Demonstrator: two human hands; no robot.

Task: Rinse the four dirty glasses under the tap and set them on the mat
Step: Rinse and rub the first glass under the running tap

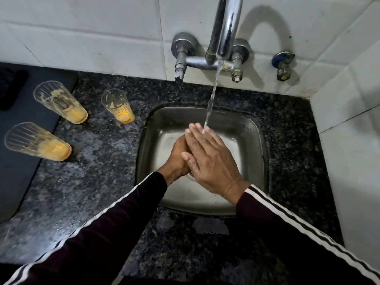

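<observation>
Both hands (197, 159), flat and empty, overlap under the tap (223, 27), three dirty glasses (118, 106) standing left.

Counter left of sink (255, 128): 3 upright glasses (118, 108) well apart, passable gaps between; tap (224, 27) overhangs basin.

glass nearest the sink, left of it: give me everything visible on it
The glass nearest the sink is a clear, tapered tumbler with a dotted pattern on its lower wall. It stands upright on the dark speckled counter, mouth up, with orange-yellow residue pooled at its base and smeared up the inside. Neither hand touches it, and it stands apart from the other glasses.
</observation>
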